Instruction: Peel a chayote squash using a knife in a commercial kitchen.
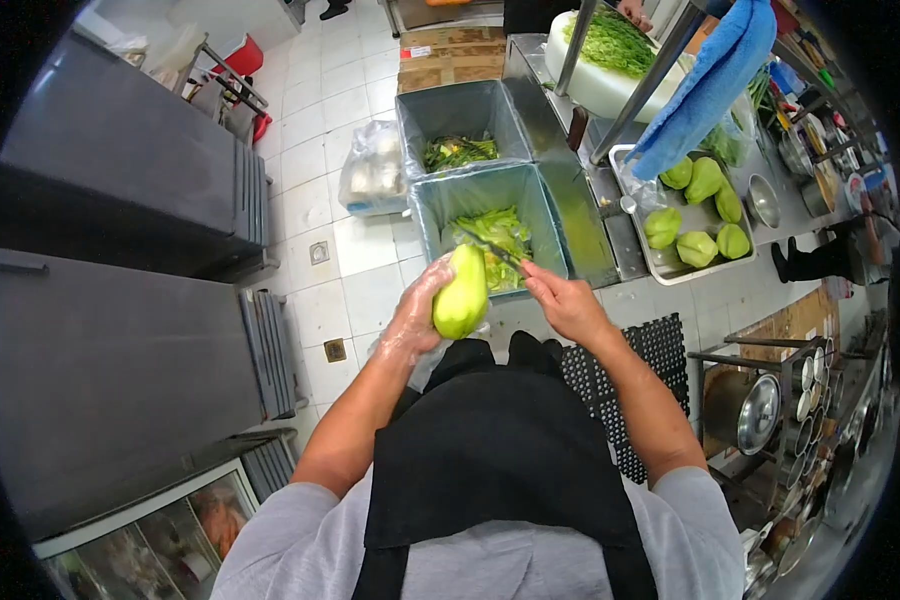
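My left hand (418, 307), in a clear plastic glove, grips a pale green, pear-shaped chayote (461, 296) in front of my apron. My right hand (566, 300) is bare and closed around the handle of a slim bladed tool (495, 251); whether it is a knife or a peeler is hard to tell. Its blade points left, close to the chayote's upper end. Below both hands stands a plastic-lined bin (487, 187) with light green peelings (506, 232) inside. To the right, a metal tray (675, 274) holds several more chayotes (696, 249).
A second lined bin (457, 112) with green scraps adjoins the first. Shredded greens (611, 45) lie on a thick white board (607, 94), near another person's hand (636, 11). A blue towel (709, 90) hangs from a metal post. A black rubber mat (645, 375) lies at my right.
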`<action>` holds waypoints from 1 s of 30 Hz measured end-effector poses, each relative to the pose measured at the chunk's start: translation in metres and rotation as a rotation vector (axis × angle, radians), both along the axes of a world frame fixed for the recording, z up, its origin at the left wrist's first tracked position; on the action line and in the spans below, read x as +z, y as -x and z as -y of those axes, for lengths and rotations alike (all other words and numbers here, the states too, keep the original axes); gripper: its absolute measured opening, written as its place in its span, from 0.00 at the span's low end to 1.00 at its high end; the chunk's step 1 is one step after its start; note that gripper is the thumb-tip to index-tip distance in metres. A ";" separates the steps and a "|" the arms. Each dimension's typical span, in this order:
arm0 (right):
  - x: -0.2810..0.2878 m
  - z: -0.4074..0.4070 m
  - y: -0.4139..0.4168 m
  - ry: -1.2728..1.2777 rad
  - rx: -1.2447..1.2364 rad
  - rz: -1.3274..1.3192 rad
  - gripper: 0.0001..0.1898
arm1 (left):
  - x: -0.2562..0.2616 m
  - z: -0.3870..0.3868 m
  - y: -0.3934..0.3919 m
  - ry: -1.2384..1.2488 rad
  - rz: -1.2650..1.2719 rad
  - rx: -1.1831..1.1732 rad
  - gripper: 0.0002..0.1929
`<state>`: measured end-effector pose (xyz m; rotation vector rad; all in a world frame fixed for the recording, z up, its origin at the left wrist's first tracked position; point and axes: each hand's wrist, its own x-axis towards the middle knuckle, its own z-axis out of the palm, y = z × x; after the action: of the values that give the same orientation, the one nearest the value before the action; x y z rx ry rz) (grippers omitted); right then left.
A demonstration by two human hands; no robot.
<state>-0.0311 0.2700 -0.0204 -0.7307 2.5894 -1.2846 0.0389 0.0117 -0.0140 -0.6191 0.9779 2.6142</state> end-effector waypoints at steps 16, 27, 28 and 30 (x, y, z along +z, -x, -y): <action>-0.021 -0.018 0.021 -0.044 -0.143 0.297 0.25 | -0.011 0.004 0.009 -0.119 -0.087 -0.074 0.37; 0.000 -0.018 0.001 0.362 -0.341 0.880 0.26 | 0.010 0.006 0.035 -0.447 -0.120 -0.107 0.39; 0.001 -0.020 -0.001 0.364 -0.350 0.877 0.26 | 0.012 0.003 0.033 -0.370 -0.174 -0.140 0.41; 0.004 -0.023 -0.006 0.365 -0.252 0.828 0.27 | 0.024 -0.002 0.033 -0.300 -0.254 -0.180 0.48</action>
<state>-0.0253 0.2926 -0.0161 0.1173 1.8231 -1.6866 0.0054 0.0141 0.0095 -0.1229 0.6482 2.6418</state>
